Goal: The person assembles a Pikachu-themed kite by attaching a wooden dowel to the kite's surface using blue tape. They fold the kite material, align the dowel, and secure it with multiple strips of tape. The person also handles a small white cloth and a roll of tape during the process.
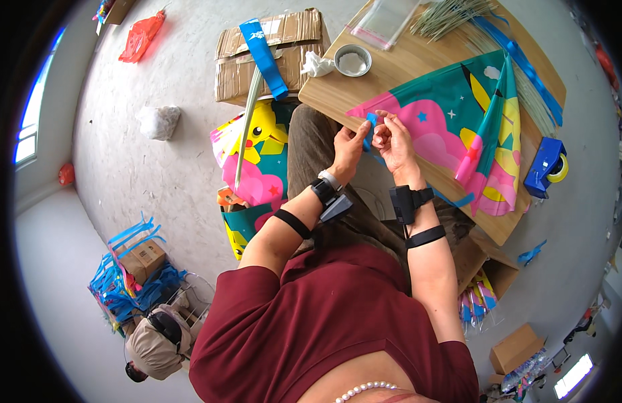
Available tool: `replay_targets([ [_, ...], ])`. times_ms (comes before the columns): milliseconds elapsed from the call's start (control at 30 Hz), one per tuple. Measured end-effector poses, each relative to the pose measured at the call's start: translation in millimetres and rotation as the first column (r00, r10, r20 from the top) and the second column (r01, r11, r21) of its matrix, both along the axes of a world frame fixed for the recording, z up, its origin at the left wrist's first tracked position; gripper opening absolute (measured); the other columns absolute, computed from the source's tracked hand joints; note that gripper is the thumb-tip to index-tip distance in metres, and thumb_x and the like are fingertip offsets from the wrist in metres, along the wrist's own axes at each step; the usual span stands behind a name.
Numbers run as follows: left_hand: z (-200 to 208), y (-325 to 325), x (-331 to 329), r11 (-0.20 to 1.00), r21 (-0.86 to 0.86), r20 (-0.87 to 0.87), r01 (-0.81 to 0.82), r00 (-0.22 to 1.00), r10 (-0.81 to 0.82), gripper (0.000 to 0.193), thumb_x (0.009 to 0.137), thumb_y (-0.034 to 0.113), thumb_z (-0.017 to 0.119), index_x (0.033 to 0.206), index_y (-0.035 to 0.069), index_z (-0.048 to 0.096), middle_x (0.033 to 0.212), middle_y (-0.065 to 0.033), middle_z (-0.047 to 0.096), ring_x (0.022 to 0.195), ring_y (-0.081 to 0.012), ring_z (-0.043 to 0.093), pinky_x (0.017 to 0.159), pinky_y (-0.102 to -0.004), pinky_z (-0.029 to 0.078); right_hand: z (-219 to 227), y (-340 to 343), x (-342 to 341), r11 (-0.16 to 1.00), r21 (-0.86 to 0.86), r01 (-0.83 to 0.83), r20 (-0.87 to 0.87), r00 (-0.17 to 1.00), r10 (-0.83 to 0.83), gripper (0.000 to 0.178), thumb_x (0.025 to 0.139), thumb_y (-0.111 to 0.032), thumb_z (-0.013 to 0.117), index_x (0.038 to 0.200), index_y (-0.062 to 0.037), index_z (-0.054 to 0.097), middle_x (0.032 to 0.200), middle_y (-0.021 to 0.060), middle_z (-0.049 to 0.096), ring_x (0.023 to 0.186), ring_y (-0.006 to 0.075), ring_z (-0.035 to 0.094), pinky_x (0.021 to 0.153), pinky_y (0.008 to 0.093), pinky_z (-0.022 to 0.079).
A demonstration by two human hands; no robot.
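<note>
A narrow blue ribbon [371,119] stands up between my two hands at the near edge of the table. My left hand [349,146] pinches it between thumb and finger. Close beside it, my right hand [395,142] has its fingers curled together; what they grip, if anything, is too small to make out. A green, pink and yellow kite [435,111] with a cartoon print lies on the table, its pink tip next to my fingers. More blue ribbon [462,200] shows along the table edge beyond my right wrist.
On the wooden table [391,77] are a small bowl [352,60], clear plastic bags [385,23], a bundle of thin rods [452,19] and a blue tape dispenser [546,168]. A cardboard box [284,50] and another printed kite [257,144] are left of my leg. A person [160,342] sits lower left.
</note>
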State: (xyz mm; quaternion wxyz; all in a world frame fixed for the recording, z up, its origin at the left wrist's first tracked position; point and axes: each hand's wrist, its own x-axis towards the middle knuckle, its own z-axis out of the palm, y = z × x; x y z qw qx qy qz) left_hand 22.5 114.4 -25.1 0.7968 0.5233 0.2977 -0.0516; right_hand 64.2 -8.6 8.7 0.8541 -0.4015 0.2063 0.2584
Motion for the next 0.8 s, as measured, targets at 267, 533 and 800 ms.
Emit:
replay_targets([
  [267,-2.0,0.8,-1.1,0.999,0.05,0.02,0.009,1.0,-0.01,0.028,0.098,0.033,0.072,0.107,0.007,0.067,0.078,0.0068,0.061,0.061,-0.0012,0.046,0.054,-0.0212,0.035,18.6,-8.5,5.4,0.998,-0.05,0.037,0.119,0.992,-0.031,0.024,0.108,-0.017,0.045,0.127,-0.0062,0.056,0.07,0.0049,0.062,0.056,0.0117,0.057,0.052,0.025,0.048],
  [533,-10.7,2.3,-2.7,0.998,0.051,0.015,0.029,0.999,-0.03,0.037,0.097,0.033,0.073,0.113,0.0,0.066,0.091,0.0026,0.066,0.076,-0.0038,0.052,0.064,-0.0232,0.042,2.4,-11.1,-4.5,0.979,-0.187,0.081,0.144,0.988,-0.054,0.027,0.109,-0.02,0.046,0.131,-0.0076,0.055,0.074,0.0035,0.065,0.059,0.0099,0.06,0.054,0.0238,0.05],
  [800,-11.4,-2.9,0.7,1.0,0.005,0.056,-0.023,0.998,0.023,0.035,0.097,0.032,0.074,0.111,0.001,0.066,0.091,0.0023,0.067,0.077,-0.0033,0.054,0.064,-0.0232,0.043,5.5,-11.2,-5.9,0.982,-0.18,0.057,0.184,0.983,-0.024,0.028,0.109,-0.021,0.047,0.133,-0.0083,0.054,0.073,0.0028,0.065,0.058,0.0095,0.06,0.054,0.0232,0.05],
])
